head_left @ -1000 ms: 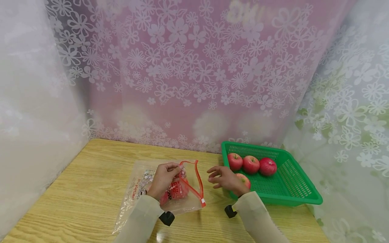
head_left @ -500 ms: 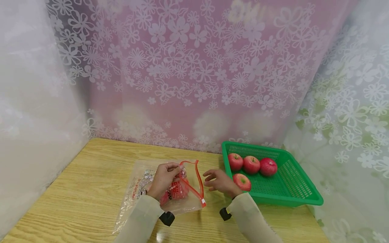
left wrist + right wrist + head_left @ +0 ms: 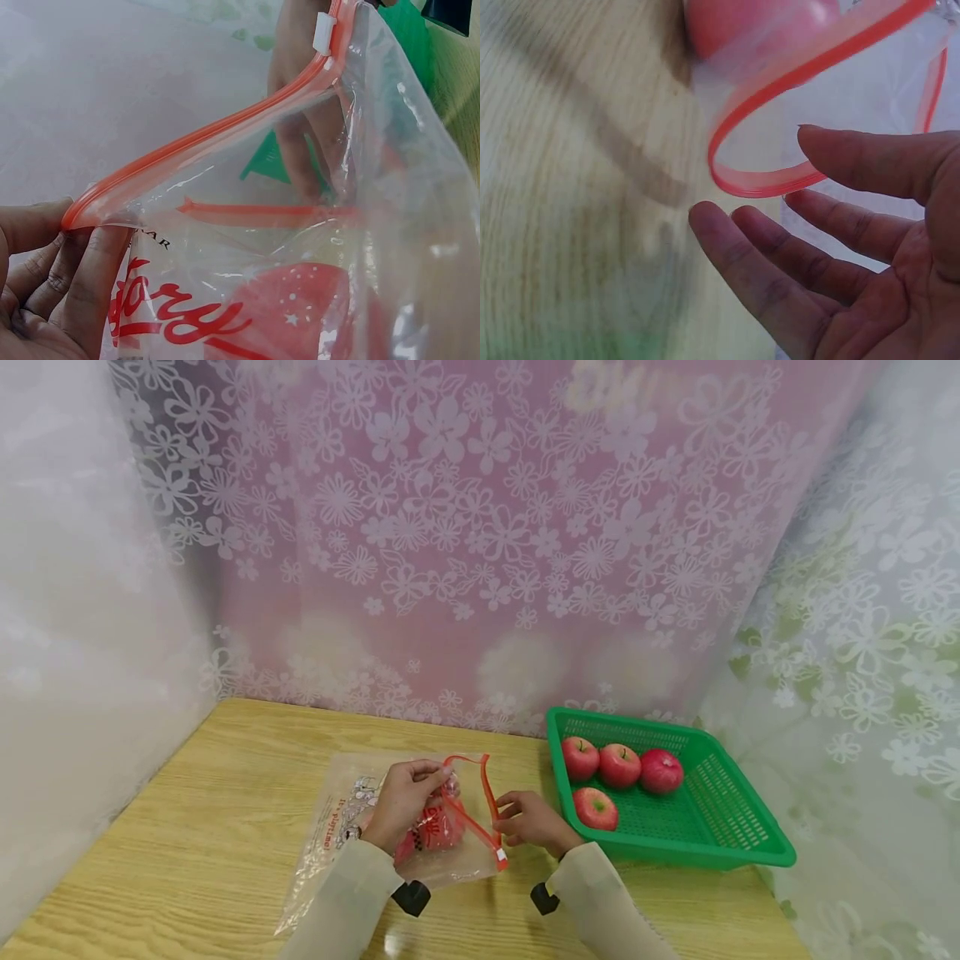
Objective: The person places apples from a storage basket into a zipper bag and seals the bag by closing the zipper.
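A clear zip bag point(image 3: 318, 868) with a red-orange zip strip point(image 3: 202, 135) and red lettering lies on the table. Its mouth gapes to the right. Inside shows a reddish, round fruit point(image 3: 757, 30), partly covered by print and plastic. My left hand point(image 3: 405, 802) pinches the bag's upper rim between thumb and fingers. My right hand point(image 3: 534, 822) is at the opposite rim, fingers spread and slightly bent. In the right wrist view the looped strip passes between its thumb and fingers, which are not closed on it. A white slider point(image 3: 324, 34) sits at the strip's near end.
A green plastic basket point(image 3: 720, 852) stands on the right of the wooden table point(image 3: 187, 827), holding several red apples point(image 3: 619, 766) toward its left side. Flower-patterned sheets point(image 3: 450, 568) hang behind the table and on both sides.
My right hand has moved left, away from the basket's near left corner to the bag's right rim, uncovering the front apple. The left hand keeps its pinch in the same place.
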Demonstrator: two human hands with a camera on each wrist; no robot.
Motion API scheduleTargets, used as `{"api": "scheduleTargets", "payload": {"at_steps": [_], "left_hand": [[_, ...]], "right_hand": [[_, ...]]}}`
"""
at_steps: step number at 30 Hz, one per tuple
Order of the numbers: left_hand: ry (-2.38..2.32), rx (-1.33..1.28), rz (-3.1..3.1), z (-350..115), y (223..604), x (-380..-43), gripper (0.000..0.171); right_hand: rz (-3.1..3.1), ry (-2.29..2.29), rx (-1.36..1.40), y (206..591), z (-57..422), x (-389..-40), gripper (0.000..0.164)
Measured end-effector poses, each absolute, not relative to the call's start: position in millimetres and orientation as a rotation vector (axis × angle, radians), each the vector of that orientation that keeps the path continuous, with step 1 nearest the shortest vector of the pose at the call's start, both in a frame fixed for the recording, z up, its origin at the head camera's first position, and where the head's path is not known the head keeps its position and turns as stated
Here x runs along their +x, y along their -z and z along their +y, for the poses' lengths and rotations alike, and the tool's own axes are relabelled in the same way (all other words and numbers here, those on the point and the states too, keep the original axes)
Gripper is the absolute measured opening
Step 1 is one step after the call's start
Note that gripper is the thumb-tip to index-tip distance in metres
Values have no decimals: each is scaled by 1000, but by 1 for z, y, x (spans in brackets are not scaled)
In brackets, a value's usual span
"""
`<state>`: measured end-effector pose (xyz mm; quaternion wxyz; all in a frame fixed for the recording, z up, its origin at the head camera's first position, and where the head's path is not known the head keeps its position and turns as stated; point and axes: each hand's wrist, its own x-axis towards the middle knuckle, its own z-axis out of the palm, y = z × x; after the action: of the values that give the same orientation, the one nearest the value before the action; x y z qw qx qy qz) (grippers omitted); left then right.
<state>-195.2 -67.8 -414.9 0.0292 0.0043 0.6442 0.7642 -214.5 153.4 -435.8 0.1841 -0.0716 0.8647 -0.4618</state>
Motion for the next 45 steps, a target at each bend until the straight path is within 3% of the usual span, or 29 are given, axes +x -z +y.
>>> {"api": "scheduleTargets", "payload": {"at_steps": [28,33,40,45], "left_hand": [[-2366,17,2012,-69,417,-197,20],[-2372,21,2005,-70,416,-198,20],[-2410,-8,1972,-75,408,-196,22],[-2479,46,1899,-81,398,-195,24]], "right_hand": [[2348,1403,-260,454,155,-211,14],[2320,1496,-333,449,158,-210,18],[2323,1540,-360,411,151,-195,21],[2361,1562,-355,412,157,-207,21]]}}
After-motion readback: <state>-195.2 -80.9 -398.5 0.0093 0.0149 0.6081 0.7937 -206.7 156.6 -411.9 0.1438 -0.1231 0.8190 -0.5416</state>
